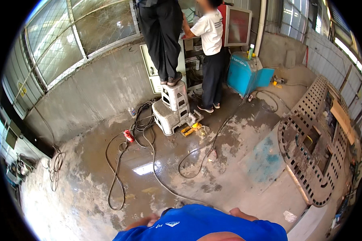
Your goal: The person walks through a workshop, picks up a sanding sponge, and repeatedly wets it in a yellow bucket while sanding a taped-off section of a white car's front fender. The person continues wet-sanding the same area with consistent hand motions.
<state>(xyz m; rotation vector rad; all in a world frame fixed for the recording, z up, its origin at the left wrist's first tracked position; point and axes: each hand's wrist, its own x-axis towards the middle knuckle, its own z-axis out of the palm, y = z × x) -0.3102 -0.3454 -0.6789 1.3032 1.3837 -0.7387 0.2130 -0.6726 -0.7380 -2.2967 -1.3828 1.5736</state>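
My left hand [150,219] hangs low beside the blue shirt [201,221] on my body, partly hidden by it. My right hand [236,213] is at the other side of the shirt, also partly covered. Neither shows clearly whether its fingers are closed or holds anything. Below and beyond them, loose black cables [153,144] loop over the wet concrete floor [189,184].
A person [157,36] stands on grey step stools [169,112]; another [208,36] reaches into an open cabinet [148,68]. A teal machine [239,74], a red bottle [128,135], a yellow tool [189,129] and a perforated metal platform [285,148] at right surround them.
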